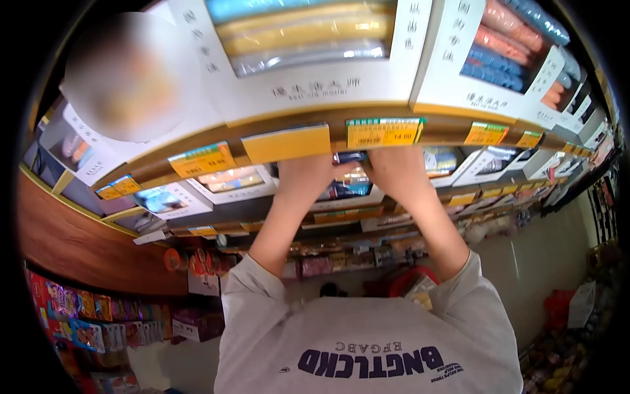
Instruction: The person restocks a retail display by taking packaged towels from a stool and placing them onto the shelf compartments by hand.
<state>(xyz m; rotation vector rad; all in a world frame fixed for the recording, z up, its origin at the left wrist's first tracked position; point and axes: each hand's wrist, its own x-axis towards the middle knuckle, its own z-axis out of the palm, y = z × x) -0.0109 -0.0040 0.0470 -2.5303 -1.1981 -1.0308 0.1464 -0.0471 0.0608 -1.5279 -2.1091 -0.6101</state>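
Note:
Both my hands reach in under the front edge of an upper shelf (453, 131). My left hand (307, 174) and my right hand (398, 172) face each other with thumbs pointing inward. Between them shows a small dark, shiny wrapped roll (350, 157), gripped from both sides. The shelf edge and its price tags hide most of my fingers. Just below my hands is a white window box (375, 196) with dark and light blue plastic-wrapped rolls (351, 189) inside.
On the upper shelf stand large white window boxes (315, 88) of wrapped rolls. Yellow price tags (387, 132) line its edge. More white boxes (233, 180) sit on the shelf below. Packaged goods (98, 315) hang at the lower left. A red container (410, 282) stands on the floor.

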